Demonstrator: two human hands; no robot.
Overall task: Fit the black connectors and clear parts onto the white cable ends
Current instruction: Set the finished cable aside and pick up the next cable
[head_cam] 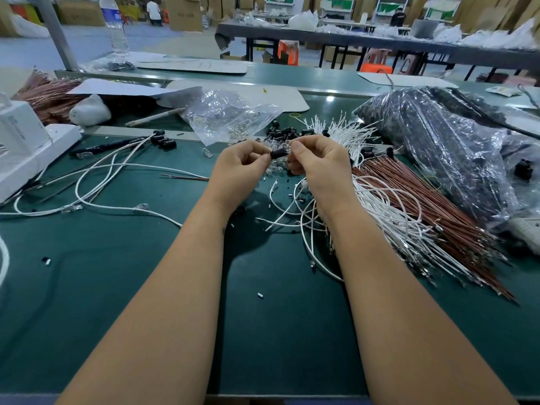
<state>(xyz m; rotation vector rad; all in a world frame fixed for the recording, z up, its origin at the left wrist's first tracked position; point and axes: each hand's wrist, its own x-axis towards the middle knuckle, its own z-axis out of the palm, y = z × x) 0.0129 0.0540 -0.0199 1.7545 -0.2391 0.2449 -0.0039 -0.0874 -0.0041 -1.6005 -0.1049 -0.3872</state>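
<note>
Both hands meet above the green mat. My left hand (241, 165) pinches one end of a small black connector (277, 153). My right hand (317, 162) pinches its other end, where a clear part shows between the fingertips. Loose clear parts (274, 170) lie just below the hands and loose black connectors (287, 133) just beyond them. A bundle of white cables (388, 211) fans out at the right. Several white cables with fitted black ends (163, 140) trail off to the left.
A brown wire bundle (423, 209) lies beside the white cables. A black plastic bag (444, 147) fills the right side, and a clear bag of parts (225, 115) sits behind the hands. A white machine (26, 144) stands at the left edge. A water bottle (115, 24) is far back.
</note>
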